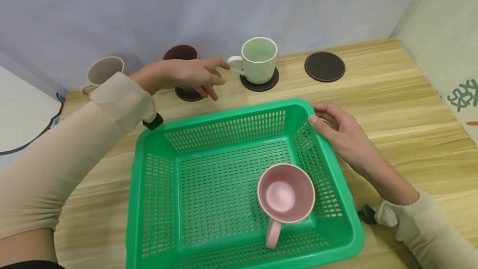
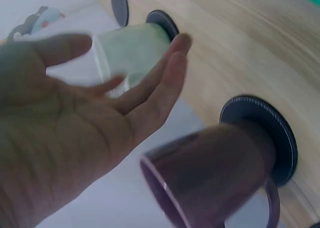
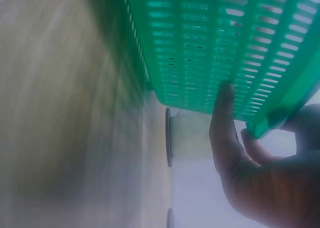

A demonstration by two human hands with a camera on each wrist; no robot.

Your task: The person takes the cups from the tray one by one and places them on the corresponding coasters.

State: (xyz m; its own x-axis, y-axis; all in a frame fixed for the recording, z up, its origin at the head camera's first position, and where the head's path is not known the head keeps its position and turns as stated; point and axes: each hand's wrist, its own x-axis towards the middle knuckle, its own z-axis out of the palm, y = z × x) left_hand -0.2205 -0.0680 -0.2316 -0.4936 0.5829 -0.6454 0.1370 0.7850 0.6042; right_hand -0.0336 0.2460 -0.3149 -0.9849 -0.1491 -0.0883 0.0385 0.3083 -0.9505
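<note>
My left hand [image 1: 192,74] reaches over the back of the table with its fingers spread, holding nothing. Its fingertips are right at the handle of a pale green mug [image 1: 259,61], which stands on a dark round coaster [image 1: 260,88]. Behind and partly hidden by that hand is a dark maroon mug [image 2: 215,163] on its own coaster [image 2: 287,153]. My right hand [image 1: 345,136] grips the rim of a green plastic basket [image 1: 224,119] at its far right corner, thumb over the edge and other fingers outside. Inside the basket, toward the right, stands a pink mug [image 1: 285,194], handle facing me.
A beige mug [image 1: 106,71] stands at the back left, partly behind the left sleeve. At the back right a bare dark coaster [image 1: 325,66] lies on the wooden table [image 1: 403,107]. A pale cloth [image 1: 224,7] hangs along the back edge.
</note>
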